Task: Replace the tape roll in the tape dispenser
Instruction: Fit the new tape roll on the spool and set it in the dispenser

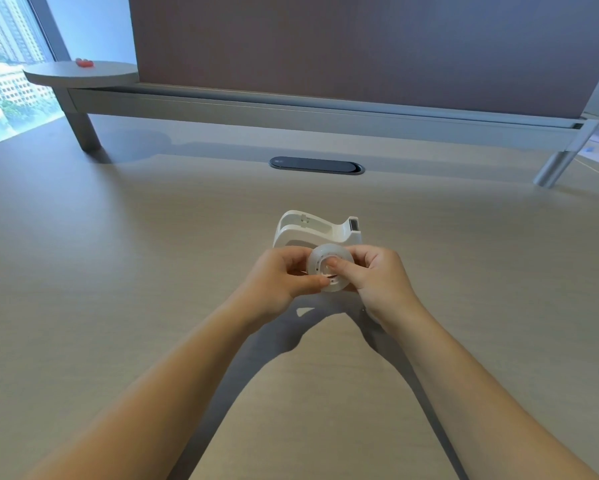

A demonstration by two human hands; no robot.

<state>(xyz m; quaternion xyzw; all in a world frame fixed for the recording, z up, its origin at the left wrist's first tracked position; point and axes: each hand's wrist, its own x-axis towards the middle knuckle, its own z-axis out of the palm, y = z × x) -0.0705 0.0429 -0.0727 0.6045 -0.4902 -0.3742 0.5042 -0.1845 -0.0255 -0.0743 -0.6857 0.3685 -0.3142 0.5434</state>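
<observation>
Nearest to us, our two bare forearms reach forward over the pale wood desk (118, 271) and meet at its middle. Our left hand (284, 275) curls around the left side of the tape roll (329, 268), its thumb tip pressed against the roll's lower edge and its fingers behind. Our right hand (377, 275) closes on the right side of the same roll, with its thumb laid across the open hub at the centre. So both hands pinch the clear roll between them, and we hold it with its flat face turned up toward us; whether it sits just above the desk or touches it we cannot tell.

Just beyond the roll stands the white tape dispenser (317, 230), upright on the desk, its empty cradle to the left and its cutter end to the right. The roll overlaps the dispenser's near lower edge in this view; we cannot tell whether they touch.

Farther back a dark oval cable port (316, 165) is set into the desk. Behind it a grey rail on metal legs carries a dull purple partition panel (360, 43). At far left a round grey shelf (80, 72) bears a small red object (84, 62), with a window (4, 64) beyond.
</observation>
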